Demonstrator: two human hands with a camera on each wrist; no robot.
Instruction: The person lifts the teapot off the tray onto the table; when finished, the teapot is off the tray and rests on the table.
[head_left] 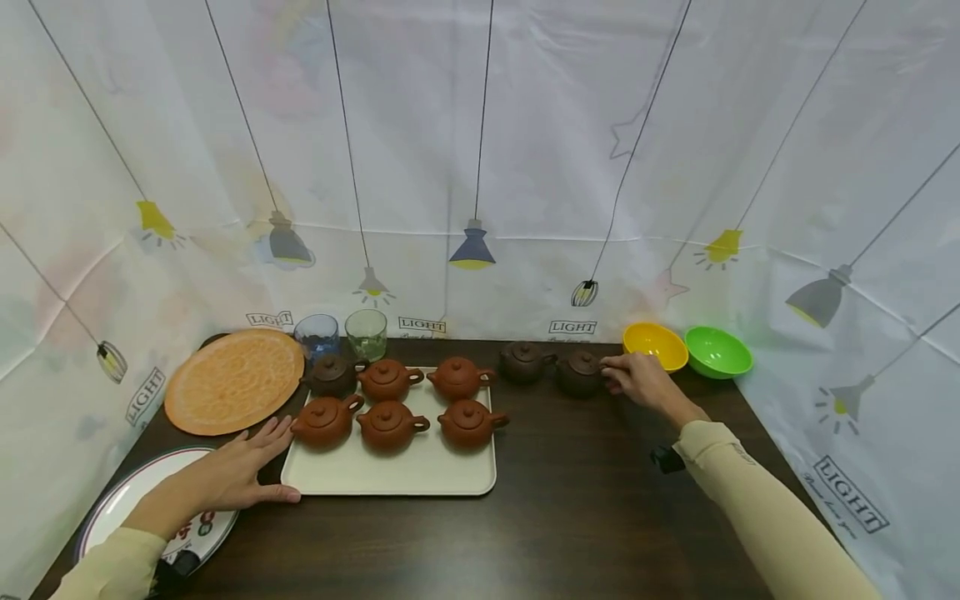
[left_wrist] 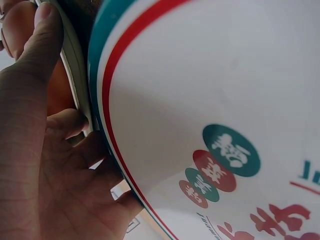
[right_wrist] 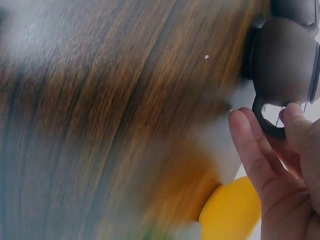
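Six teapots already sit on the cream tray [head_left: 390, 479] in the head view, and two dark ones stand on the bare table [head_left: 585, 500] beyond it, so by my reading you are most of the way through, with those two left. Your right hand [head_left: 641, 379] reaches the nearer dark teapot [head_left: 579, 372], fingertips at its handle; the yellow bowl [head_left: 655, 344] lies just behind your knuckles. Your left hand [head_left: 240, 471] lies flat, fingers straight against the tray's near-left corner.

Left wrist view: your thumb and fingers rest along the tray edge [left_wrist: 75, 75], relaxed, the printed plate [left_wrist: 210, 100] just under your palm.

Right wrist view: your fingers [right_wrist: 250, 150] curl at the teapot's loop handle [right_wrist: 270, 125]; I cannot tell whether the pinch has closed
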